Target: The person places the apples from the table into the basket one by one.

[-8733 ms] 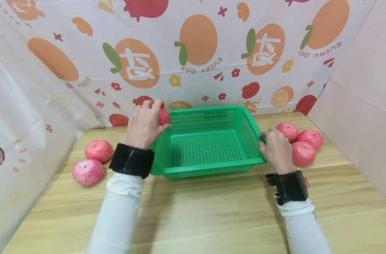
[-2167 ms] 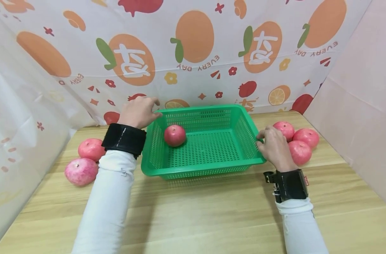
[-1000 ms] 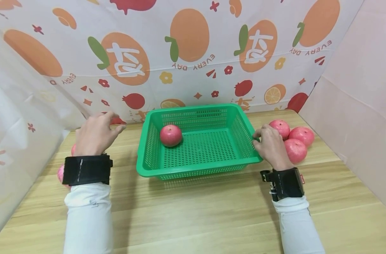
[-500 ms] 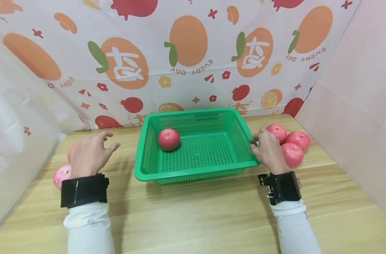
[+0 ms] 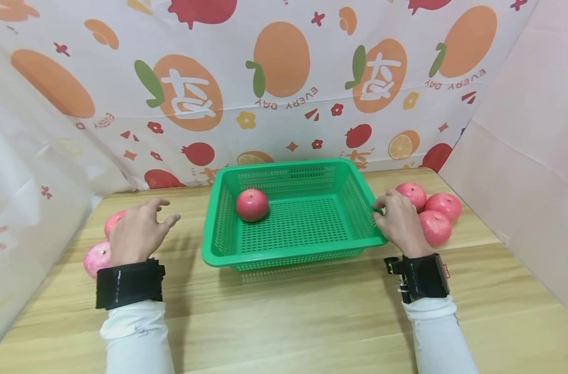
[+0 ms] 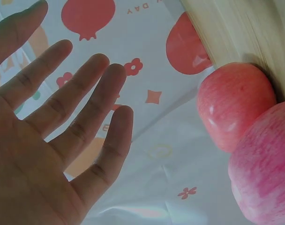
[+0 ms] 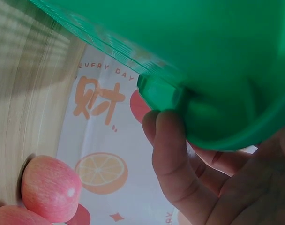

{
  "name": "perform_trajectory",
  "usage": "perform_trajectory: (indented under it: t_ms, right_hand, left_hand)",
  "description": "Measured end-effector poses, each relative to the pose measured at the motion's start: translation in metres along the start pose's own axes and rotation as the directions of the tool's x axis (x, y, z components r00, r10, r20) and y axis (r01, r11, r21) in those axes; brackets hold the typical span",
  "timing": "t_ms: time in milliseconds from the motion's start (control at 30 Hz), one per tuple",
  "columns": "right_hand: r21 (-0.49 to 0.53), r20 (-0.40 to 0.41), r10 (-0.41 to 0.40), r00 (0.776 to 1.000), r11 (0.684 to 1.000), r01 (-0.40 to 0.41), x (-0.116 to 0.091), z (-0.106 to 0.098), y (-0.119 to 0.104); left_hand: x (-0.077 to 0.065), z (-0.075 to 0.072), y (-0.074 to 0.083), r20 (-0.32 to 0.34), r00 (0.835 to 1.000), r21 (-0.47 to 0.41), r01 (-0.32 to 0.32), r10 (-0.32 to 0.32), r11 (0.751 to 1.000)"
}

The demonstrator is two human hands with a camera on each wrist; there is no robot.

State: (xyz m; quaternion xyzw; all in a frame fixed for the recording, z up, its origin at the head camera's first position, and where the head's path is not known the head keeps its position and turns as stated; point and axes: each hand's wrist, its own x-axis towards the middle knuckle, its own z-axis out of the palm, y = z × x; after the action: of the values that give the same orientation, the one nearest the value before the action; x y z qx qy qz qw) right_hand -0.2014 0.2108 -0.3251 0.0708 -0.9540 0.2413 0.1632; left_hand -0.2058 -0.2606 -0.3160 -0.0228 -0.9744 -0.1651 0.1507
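Note:
A green plastic basket (image 5: pixel 293 249) stands on the table with one red apple (image 5: pixel 252 204) inside at its left. My right hand (image 5: pixel 398 221) grips the basket's right rim, fingertips curled under the edge in the right wrist view. My left hand (image 5: pixel 139 231) hovers left of the basket, fingers spread and holding nothing. Near it lie a red apple (image 5: pixel 114 222) and a pinkish mottled apple (image 5: pixel 96 258), both partly hidden by the hand in the head view. The left wrist view shows the red apple (image 6: pixel 236 103) and the mottled apple (image 6: pixel 269 164) touching.
Right of the basket sit three red apples, a rear apple (image 5: pixel 412 195), a right apple (image 5: pixel 445 206) and a front apple (image 5: pixel 436 228), close beside my right hand. A fruit-printed cloth (image 5: pixel 284 130) hangs behind the wooden table (image 5: pixel 284 317), with pale sheets at both sides.
My left hand set the apple it held into the basket, let go, and moved left and nearer toward the two left apples. My right hand has kept its hold on the rim.

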Motion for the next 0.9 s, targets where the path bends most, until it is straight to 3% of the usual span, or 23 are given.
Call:
perform_trajectory:
  t_ms: [333,433,500,600,767,900]
  right_hand:
    - [0.013,-0.004,-0.006,1.0,1.0,0.006,-0.001,0.001,0.0]
    - [0.012,-0.005,-0.008,1.0,1.0,0.008,-0.001,0.0,0.0]
    - [0.015,-0.004,-0.01,1.0,1.0,0.01,-0.001,0.0,0.001]
    - [0.02,0.0,-0.014,1.0,1.0,0.014,-0.001,0.0,0.001]
    - [0.018,-0.006,-0.01,1.0,1.0,0.01,-0.002,0.001,0.002]
    - [0.012,-0.01,-0.011,1.0,1.0,0.011,-0.001,0.001,0.002]
  left_hand:
    - [-0.006,-0.006,-0.013,-0.012,0.999,0.02,0.035,-0.034,0.999]
    - [-0.009,-0.006,-0.017,-0.004,0.997,0.012,0.083,-0.083,0.997]
    - [-0.011,-0.007,-0.018,0.041,0.988,0.009,0.145,-0.146,0.989]
    - [-0.012,-0.009,-0.021,0.139,0.955,0.038,0.259,-0.262,0.965]
    - [-0.011,-0.011,-0.026,0.261,0.87,0.097,0.408,-0.418,0.908]
    - [-0.014,-0.009,-0.035,0.281,0.843,0.08,0.457,-0.46,0.886]
